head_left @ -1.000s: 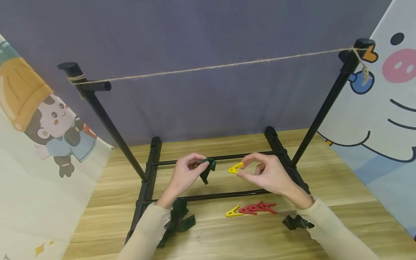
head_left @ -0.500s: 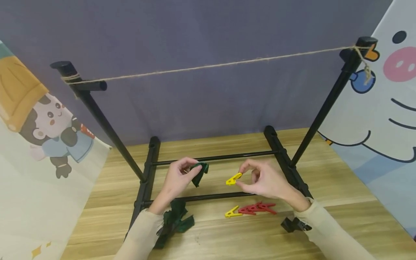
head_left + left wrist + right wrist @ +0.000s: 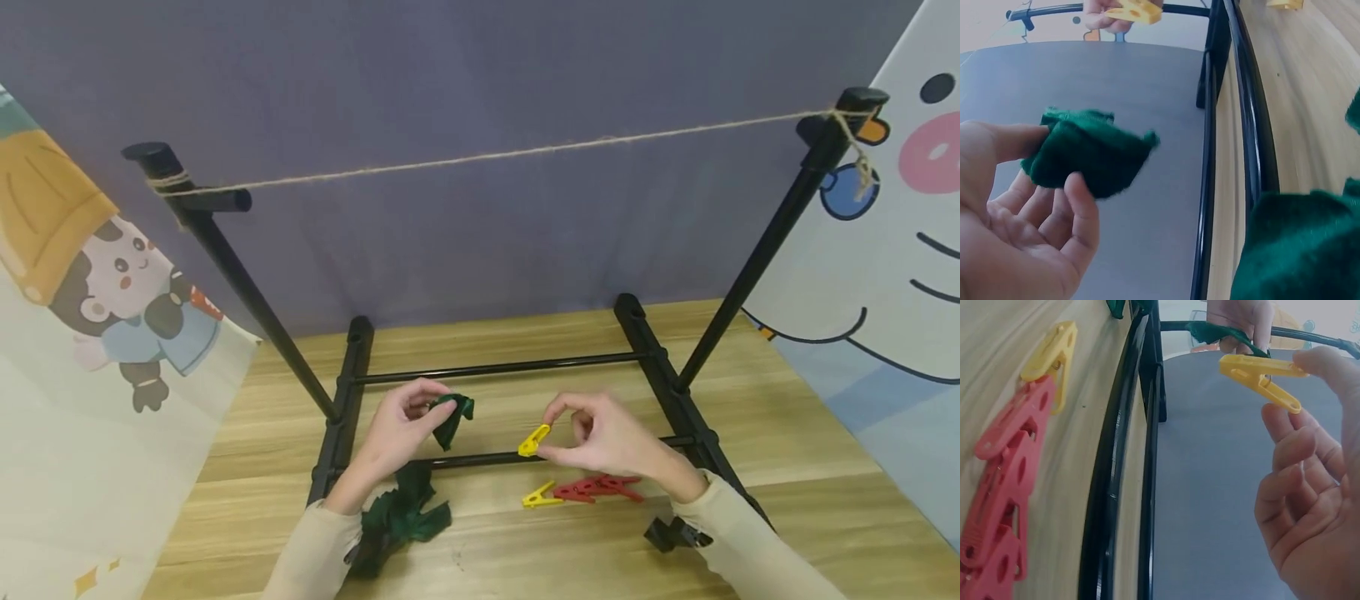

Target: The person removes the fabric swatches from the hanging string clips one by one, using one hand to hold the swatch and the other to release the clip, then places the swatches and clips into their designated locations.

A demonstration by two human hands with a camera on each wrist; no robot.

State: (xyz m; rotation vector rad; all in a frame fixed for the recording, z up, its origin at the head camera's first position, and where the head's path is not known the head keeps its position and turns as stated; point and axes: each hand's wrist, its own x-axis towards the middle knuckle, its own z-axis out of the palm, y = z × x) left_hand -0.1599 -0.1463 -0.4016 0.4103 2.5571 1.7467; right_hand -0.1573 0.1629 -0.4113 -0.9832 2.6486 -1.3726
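My left hand [image 3: 405,423] pinches a small piece of dark green cloth [image 3: 1091,153] between thumb and fingers, in the air over the rack's lower bars. Across from it, my right hand [image 3: 607,433] holds a yellow clothespin [image 3: 1260,378] by its handle ends, its nose pointing left toward the cloth. A gap separates pin and cloth. On the table below the right hand lie another yellow clothespin [image 3: 542,495] and several red clothespins [image 3: 596,487], bunched in a row. More green cloth [image 3: 401,517] lies crumpled near my left forearm, which partly covers it.
A black rack with a left post [image 3: 247,279] and a right post [image 3: 772,242] stands on the wooden table [image 3: 570,550]. Twine [image 3: 495,157] is strung between the post tops. Low crossbars [image 3: 495,367] join its feet. A grey backdrop [image 3: 465,242] rises behind.
Both hands have come down and nearer, the left one also shifting left, still holding cloth and clothespin. The yellow clothespin's nose now tilts further down.
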